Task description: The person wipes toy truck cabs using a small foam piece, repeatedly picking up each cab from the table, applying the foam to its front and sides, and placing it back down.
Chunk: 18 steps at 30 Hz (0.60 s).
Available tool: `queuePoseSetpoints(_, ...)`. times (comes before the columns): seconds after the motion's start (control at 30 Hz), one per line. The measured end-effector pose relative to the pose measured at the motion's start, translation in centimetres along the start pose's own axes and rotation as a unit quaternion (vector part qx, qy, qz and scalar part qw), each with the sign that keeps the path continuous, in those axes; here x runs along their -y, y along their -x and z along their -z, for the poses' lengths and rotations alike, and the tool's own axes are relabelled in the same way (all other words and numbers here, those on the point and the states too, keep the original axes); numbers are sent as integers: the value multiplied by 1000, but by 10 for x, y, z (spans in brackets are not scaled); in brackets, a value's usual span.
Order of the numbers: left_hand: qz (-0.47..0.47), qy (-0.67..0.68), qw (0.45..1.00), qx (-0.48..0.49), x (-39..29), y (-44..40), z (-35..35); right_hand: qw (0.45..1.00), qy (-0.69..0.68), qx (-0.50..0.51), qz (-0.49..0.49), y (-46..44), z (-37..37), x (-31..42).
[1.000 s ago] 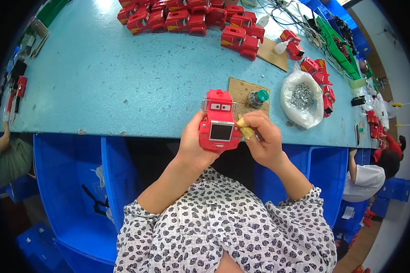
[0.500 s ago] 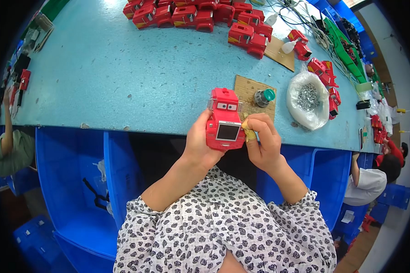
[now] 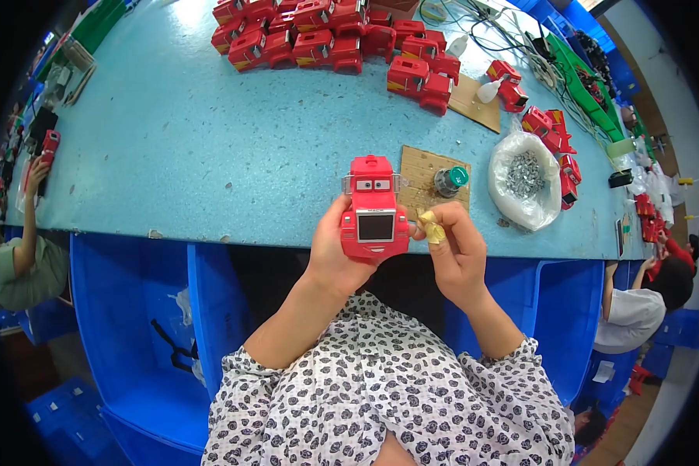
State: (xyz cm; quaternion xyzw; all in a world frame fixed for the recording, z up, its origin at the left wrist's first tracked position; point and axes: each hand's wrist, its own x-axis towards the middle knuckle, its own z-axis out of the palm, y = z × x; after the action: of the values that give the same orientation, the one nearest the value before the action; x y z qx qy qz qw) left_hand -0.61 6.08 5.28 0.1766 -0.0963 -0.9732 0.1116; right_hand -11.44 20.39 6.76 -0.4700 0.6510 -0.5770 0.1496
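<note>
My left hand [image 3: 335,247] is closed around a red toy truck cab [image 3: 374,203], held upright over the table's front edge. Its front faces me, with eyes on the windshield and a dark square panel framed in silver below. Just right of the truck is my right hand [image 3: 457,247], thumb and forefinger pinched together. Yellow wrapping [image 3: 436,231] covers the tips of these fingers. Whatever they pinch is too small to make out. Behind the truck, a small jar with a green lid [image 3: 451,181] rests on a piece of cardboard [image 3: 421,167].
A white plastic-lined bowl [image 3: 507,203] of small metal parts stands to the right. Several red truck cabs [image 3: 326,50] crowd the table's back. White squeeze bottles [image 3: 488,92] and cables [image 3: 520,46] lie back right. Blue bins [image 3: 132,326] sit under the edge. Co-workers [image 3: 633,314] flank both sides.
My right hand has drawn slightly away from the truck's side, to the right. The truck has turned a little more upright and shifted slightly left in view.
</note>
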Motion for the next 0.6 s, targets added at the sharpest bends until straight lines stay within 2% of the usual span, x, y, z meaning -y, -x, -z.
queuePoseSetpoints(0.07,3,-7,1000,-9,-2,1,1,989,-88,-3,-119,10,-1,2)
queuePoseSetpoints(0.1,0,7,1000,-13,-2,0,4,989,-88,-6,-118,13,-2,4)
queuePoseSetpoints(0.17,2,18,1000,-14,2,-5,12,952,-205,38,-223,16,-4,8)
queuePoseSetpoints(0.23,-27,-5,998,59,8,-12,19,936,-243,66,-247,16,-7,6)
queuePoseSetpoints(0.3,-47,-57,996,49,11,-15,4,910,-333,48,-243,13,-5,-2)
queuePoseSetpoints(0.37,-46,-92,991,83,5,-29,5,843,-472,21,-259,5,12,3)
queuePoseSetpoints(0.43,-60,-147,976,151,-9,-37,-7,852,-456,-20,-256,1,25,17)
queuePoseSetpoints(0.47,-54,-151,974,160,-16,-36,-15,855,-449,3,-260,2,33,16)
queuePoseSetpoints(0.53,-70,-283,944,153,-34,-31,-24,859,-430,86,-264,8,50,4)
queuePoseSetpoints(0.57,-108,-313,932,151,-47,-30,-24,862,-431,77,-255,7,57,5)
queuePoseSetpoints(0.6,-144,-342,917,147,-65,-30,-21,927,-275,56,-249,5,65,9)
